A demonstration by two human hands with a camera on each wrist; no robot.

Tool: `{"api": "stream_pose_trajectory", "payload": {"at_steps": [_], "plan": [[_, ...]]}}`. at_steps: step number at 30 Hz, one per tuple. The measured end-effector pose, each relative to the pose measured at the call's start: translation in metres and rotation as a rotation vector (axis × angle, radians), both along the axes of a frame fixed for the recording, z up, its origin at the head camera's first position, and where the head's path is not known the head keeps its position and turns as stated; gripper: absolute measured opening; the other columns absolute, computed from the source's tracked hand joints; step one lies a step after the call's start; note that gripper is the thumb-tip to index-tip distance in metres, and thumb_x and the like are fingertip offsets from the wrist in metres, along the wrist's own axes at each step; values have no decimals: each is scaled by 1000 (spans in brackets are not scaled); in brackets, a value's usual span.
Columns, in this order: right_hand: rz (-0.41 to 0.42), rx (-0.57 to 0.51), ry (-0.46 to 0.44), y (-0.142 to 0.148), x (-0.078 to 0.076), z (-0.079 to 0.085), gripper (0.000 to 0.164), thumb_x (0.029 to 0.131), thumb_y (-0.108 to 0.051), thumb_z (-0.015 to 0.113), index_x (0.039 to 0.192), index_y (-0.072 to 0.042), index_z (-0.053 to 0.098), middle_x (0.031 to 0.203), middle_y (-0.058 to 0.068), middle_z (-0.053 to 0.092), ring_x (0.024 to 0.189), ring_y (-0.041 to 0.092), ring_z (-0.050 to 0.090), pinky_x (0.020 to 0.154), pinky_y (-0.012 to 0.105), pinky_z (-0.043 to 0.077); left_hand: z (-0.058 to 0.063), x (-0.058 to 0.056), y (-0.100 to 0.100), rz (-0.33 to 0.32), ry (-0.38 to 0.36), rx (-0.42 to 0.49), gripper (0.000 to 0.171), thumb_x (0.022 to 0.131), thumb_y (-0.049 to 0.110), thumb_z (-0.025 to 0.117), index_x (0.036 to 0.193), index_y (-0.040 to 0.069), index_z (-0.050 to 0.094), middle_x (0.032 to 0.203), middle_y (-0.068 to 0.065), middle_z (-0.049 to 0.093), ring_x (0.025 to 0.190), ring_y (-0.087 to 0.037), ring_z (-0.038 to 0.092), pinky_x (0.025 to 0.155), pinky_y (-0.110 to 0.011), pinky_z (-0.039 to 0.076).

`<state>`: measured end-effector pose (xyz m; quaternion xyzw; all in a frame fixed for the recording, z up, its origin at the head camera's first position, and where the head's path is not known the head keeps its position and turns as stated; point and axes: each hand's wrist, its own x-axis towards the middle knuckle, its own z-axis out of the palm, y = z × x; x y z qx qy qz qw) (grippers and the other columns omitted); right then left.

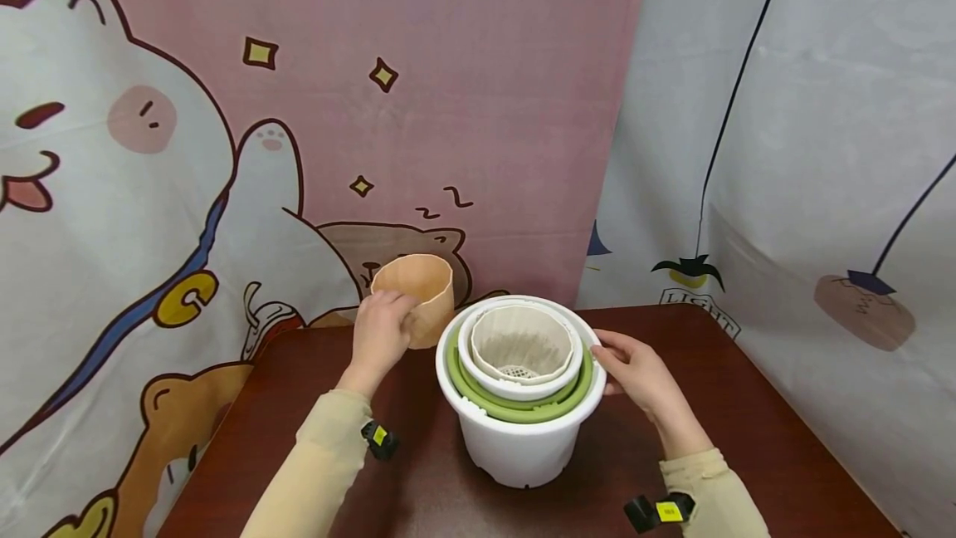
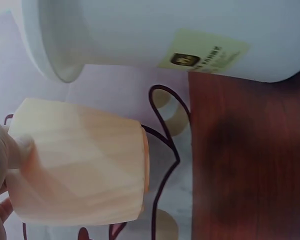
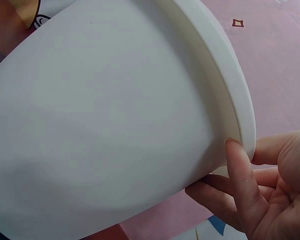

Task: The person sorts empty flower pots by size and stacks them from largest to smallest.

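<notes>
My left hand (image 1: 382, 330) pinches the rim of a small peach-coloured flower pot (image 1: 431, 318), held up to the left of a nested stack. In the left wrist view the peach pot (image 2: 80, 165) lies sideways across the picture, thumb on its wall. The stack's outermost piece is a large white flower pot (image 1: 515, 447) standing on the table. Inside it sit a green pot (image 1: 523, 415), a smaller white pot (image 1: 466, 339) and a cream pot (image 1: 523, 335) with a holed bottom. My right hand (image 1: 635, 368) grips the large pot's rim on the right, fingers under the lip in the right wrist view.
The dark red-brown table (image 1: 650, 455) carries the stack near its far edge. Behind it hangs a pink cloth (image 1: 485, 106) with cartoon animals, and a pale cloth (image 1: 821, 148) hangs at the right. A label (image 2: 205, 52) is on the large pot's side.
</notes>
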<state>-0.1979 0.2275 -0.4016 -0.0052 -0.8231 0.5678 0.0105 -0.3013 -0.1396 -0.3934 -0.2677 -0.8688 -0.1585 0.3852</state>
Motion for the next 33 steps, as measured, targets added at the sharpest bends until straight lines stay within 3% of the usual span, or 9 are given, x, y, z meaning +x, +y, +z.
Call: {"api": "stream_pose_trajectory", "payload": {"at_steps": [16, 33], "plan": [[-2, -2, -3, 1, 0, 1, 53, 89, -32, 61, 133, -6, 47, 115, 19, 58, 75, 22, 64, 63, 33, 55, 33, 13, 6, -72, 119, 89, 26, 63, -5, 69, 85, 9, 69, 81, -5, 62, 79, -28, 55, 76, -46, 41], [-3, -9, -2, 1, -1, -1, 52, 89, -31, 61, 133, -6, 47, 114, 19, 59, 74, 22, 64, 63, 35, 55, 66, 30, 15, -154, 180, 124, 24, 72, -8, 60, 85, 9, 69, 82, -4, 62, 80, -27, 54, 78, -44, 41]]}}
